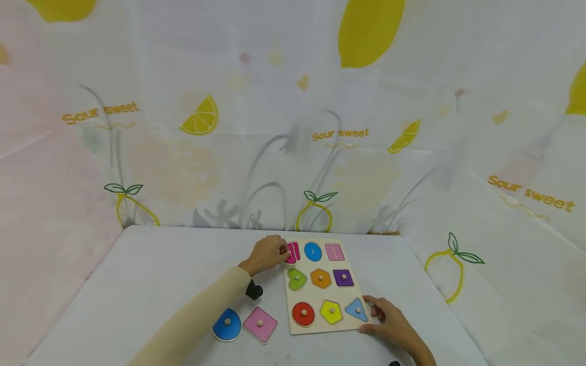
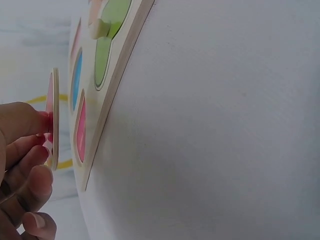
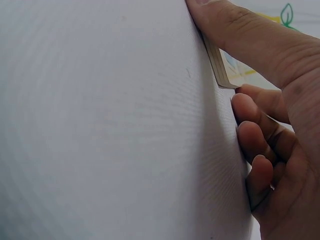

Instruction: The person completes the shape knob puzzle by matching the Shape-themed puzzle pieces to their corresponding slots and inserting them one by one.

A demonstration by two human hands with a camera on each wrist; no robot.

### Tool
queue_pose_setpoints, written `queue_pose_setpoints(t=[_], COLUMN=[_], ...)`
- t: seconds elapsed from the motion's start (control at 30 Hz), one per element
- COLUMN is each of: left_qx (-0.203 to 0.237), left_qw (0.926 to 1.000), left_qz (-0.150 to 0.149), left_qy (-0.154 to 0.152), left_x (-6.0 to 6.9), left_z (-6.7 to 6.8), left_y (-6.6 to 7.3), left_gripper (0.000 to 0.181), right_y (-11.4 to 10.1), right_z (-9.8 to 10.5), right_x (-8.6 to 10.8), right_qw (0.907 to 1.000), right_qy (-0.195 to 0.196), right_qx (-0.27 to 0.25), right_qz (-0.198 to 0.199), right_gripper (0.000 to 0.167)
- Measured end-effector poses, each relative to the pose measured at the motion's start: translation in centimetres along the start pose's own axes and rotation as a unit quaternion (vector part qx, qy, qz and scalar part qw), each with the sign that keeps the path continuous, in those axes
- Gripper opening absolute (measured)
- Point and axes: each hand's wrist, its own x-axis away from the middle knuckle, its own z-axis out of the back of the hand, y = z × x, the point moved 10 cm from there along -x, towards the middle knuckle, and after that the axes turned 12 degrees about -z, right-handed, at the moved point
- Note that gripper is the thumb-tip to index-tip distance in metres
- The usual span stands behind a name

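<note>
My left hand (image 1: pixel 270 251) pinches a pink puzzle piece (image 2: pixel 55 120) by its knob. In the left wrist view the piece is tilted on edge, apart from the board, beside a pink recess (image 2: pixel 81 132). The wooden puzzle board (image 1: pixel 311 295) lies on the table. At its near right corner my right hand (image 1: pixel 388 321) grips the edges, thumb on the near side and fingers on the right side. Knobbed pieces sit in the board, among them a green heart (image 1: pixel 294 282), an orange hexagon (image 1: pixel 316 274) and a red circle (image 1: pixel 297 319).
A blue rounded piece (image 1: pixel 223 330) and a pink square piece (image 1: pixel 265 333) lie loose on the white table (image 1: pixel 137 284), left of the board. The far row shows a blue round recess (image 1: pixel 313 245) and a pink square recess (image 1: pixel 330 248). A printed curtain (image 1: pixel 256 168) stands behind.
</note>
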Motion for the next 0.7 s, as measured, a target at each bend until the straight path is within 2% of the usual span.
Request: queue_pose_setpoints(t=[0.23,0.53,0.7], left_qx=[-0.016,-0.009,0.001], left_qw=[0.9997,0.9996,0.9994], left_qz=[-0.001,0.027,0.034], left_qy=[-0.018,0.002,-0.008], left_x=[-1.3,-1.7,-2.3], left_z=[-1.6,-1.9,-2.8], left_y=[-0.4,-2.5,-2.7], left_gripper=[0.015,0.012,0.013], right_y=[0.1,-0.2,0.2], right_z=[0.0,-0.3,-0.1], right_x=[-0.1,-0.4,-0.3], right_qw=[0.9999,0.9998,0.9999], right_qy=[-0.004,-0.002,0.001], right_qx=[-0.007,-0.005,-0.001], right_qz=[0.009,0.021,0.011], right_gripper=[0.083,0.082,0.083])
